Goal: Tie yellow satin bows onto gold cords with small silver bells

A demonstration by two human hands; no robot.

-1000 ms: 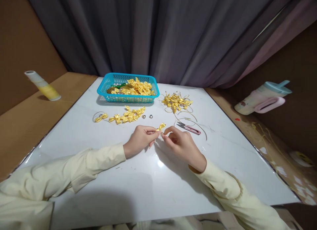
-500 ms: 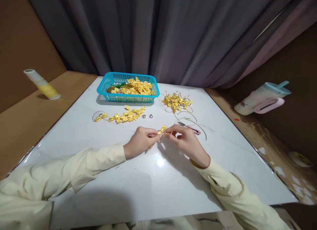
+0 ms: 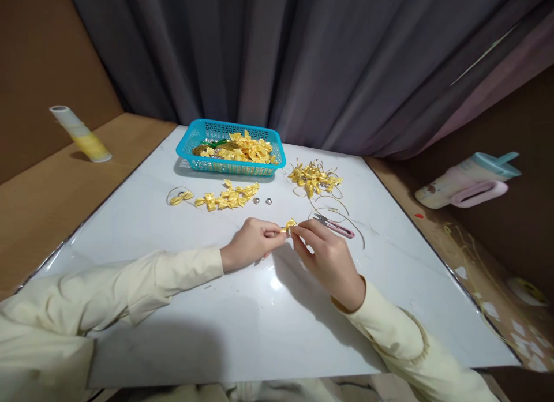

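A small yellow bow (image 3: 289,224) is held between my two hands above the white table. My left hand (image 3: 253,243) pinches the bow's left side. My right hand (image 3: 328,253) has its fingertips together at the bow's right side; any cord there is too small to make out. Beyond my hands lie a row of loose yellow bows (image 3: 229,196) and two silver bells (image 3: 269,201). A bow with a looped cord (image 3: 181,198) sits left of that row. Pink-handled snips (image 3: 340,227) lie just past my right hand, beside loose cord pieces.
A blue basket (image 3: 234,170) of yellow bows stands at the back of the white table (image 3: 182,344). Right of it is a pile of corded bows (image 3: 315,178). A yellow-wrapped spool (image 3: 89,143) stands at left, a cup with a pink handle (image 3: 454,186) at right.
The camera view has tilted and shifted slightly. The bow is still between my hands; my right hand's fingers have shifted a little around it.
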